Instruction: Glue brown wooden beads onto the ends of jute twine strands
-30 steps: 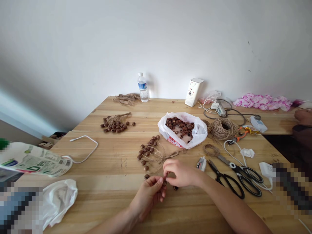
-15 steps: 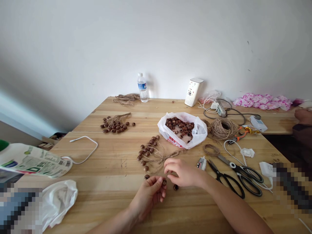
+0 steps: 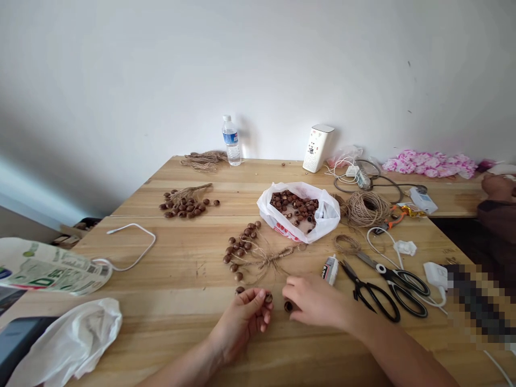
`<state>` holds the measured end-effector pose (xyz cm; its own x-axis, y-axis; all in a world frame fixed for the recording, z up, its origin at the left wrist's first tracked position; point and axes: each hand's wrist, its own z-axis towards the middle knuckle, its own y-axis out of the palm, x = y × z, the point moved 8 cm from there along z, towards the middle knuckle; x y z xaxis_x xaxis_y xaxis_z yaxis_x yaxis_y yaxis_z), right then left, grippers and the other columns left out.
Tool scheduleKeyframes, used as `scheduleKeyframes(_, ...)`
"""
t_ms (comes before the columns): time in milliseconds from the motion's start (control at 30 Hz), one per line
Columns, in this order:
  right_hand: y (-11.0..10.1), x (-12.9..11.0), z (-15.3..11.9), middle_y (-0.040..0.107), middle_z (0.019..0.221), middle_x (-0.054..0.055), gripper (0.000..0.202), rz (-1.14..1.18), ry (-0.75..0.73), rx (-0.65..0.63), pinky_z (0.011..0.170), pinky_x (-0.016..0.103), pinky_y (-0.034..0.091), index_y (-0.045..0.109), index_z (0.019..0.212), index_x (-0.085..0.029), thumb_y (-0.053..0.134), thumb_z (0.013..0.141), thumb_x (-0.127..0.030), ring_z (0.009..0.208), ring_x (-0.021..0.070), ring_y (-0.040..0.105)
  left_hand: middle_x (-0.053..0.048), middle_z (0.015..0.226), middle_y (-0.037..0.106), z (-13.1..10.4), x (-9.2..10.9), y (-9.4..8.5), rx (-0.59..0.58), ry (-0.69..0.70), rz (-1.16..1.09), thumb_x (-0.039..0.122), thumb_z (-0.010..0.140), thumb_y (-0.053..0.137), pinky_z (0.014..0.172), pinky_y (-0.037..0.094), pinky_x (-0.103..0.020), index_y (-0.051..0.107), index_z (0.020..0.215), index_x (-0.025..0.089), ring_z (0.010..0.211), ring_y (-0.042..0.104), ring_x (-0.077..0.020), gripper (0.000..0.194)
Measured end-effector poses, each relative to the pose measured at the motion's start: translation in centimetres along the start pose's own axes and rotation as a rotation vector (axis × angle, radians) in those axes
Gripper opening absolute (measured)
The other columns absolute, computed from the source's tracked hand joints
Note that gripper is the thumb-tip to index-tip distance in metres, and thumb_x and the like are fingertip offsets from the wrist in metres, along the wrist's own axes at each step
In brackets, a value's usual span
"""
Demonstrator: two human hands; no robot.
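Observation:
Between its thumb and forefinger, my left hand (image 3: 245,317) pinches a small hollow brown nut shell (image 3: 269,297). A second dark nut shell (image 3: 288,306) is low at the tabletop, with the thumb and fingers of my right hand (image 3: 308,301) closed around it. Just beyond both hands lies a twine bunch (image 3: 276,256) with a wrapped stem. Its strands fan out to several round brown nuts (image 3: 241,246) on the left. One more brown nut (image 3: 239,290) sits beside my left fingers. A glue tube (image 3: 330,270) lies behind my right hand.
A white plastic bag (image 3: 326,226) holds many nut shells. To its right are a twine coil (image 3: 367,208), black scissors (image 3: 377,301), more scissors (image 3: 407,287) and cables. A finished-looking nut bunch (image 3: 187,204), a water bottle (image 3: 231,141) and a white box (image 3: 318,149) stand farther back.
My right hand has moved down from beside the twine bunch to the loose nut shell on the table. My left hand keeps its pinch. The view has shifted slightly.

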<state>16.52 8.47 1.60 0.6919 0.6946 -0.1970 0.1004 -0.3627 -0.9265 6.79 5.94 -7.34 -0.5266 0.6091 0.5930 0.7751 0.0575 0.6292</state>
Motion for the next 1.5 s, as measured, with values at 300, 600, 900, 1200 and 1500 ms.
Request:
scheduleKeyframes(300, -0.1, -0.1, 0.6, 0.062, 0.088, 0.004, 0.014, 0.276, -0.091, 0.086, 0.066, 0.024, 0.043, 0.063, 0.087, -0.016, 0.056, 0.076, -0.009, 0.076, 0.0161, 0.059, -0.004, 0.066, 0.064, 0.1, 0.1, 0.0, -0.007, 0.000, 0.000, 0.029, 0.071, 0.070, 0.040, 0.037, -0.018, 0.058, 0.079, 0.012, 0.047, 0.054, -0.0093, 0.023)
scheduleKeyframes(600, -1.1, 1.8, 0.7, 0.057, 0.093, 0.007, 0.022, 1.206, -0.083, 0.213, 0.054, 0.023, 0.047, 0.062, 0.098, -0.015, 0.054, 0.085, -0.029, 0.063, 0.0106, 0.058, -0.004, 0.067, 0.063, 0.1, 0.1, 0.2, -0.003, -0.005, -0.001, 0.031, 0.069, 0.071, 0.040, 0.038, -0.019, 0.058, 0.078, 0.012, 0.048, 0.054, -0.0092, 0.025)
scheduleKeyframes(900, -0.3, 2.1, 0.9, 0.061, 0.076, 0.002, 0.022, 1.484, 0.015, 0.121, 0.052, 0.023, 0.047, 0.060, 0.091, -0.013, 0.065, 0.072, -0.023, 0.059, 0.0110, 0.058, -0.004, 0.068, 0.063, 0.0, 0.2, 0.2, -0.009, 0.001, 0.002, 0.030, 0.071, 0.069, 0.041, 0.038, -0.019, 0.058, 0.077, 0.012, 0.048, 0.054, -0.0090, 0.023)
scheduleKeyframes(1200, 1.6, 3.1, 1.1, 0.068, 0.082, 0.003, 0.019, 0.445, 0.066, 0.022, 0.061, 0.022, 0.039, 0.065, 0.084, -0.017, 0.053, 0.074, -0.006, 0.072, 0.0153, 0.061, -0.005, 0.067, 0.064, 0.1, 0.1, 0.1, -0.011, -0.005, -0.019, 0.030, 0.070, 0.071, 0.040, 0.037, -0.018, 0.058, 0.078, 0.012, 0.048, 0.054, -0.0093, 0.024)
scheduleKeyframes(1500, 0.5, 2.4, 0.8, 0.065, 0.082, 0.006, 0.007, 0.004, 0.107, 0.043, 0.055, 0.024, 0.032, 0.064, 0.078, -0.015, 0.060, 0.075, -0.011, 0.071, 0.0192, 0.062, -0.005, 0.066, 0.064, 0.1, 0.1, 0.1, -0.017, -0.002, -0.024, 0.029, 0.068, 0.072, 0.040, 0.037, -0.018, 0.059, 0.077, 0.011, 0.047, 0.054, -0.0093, 0.024)
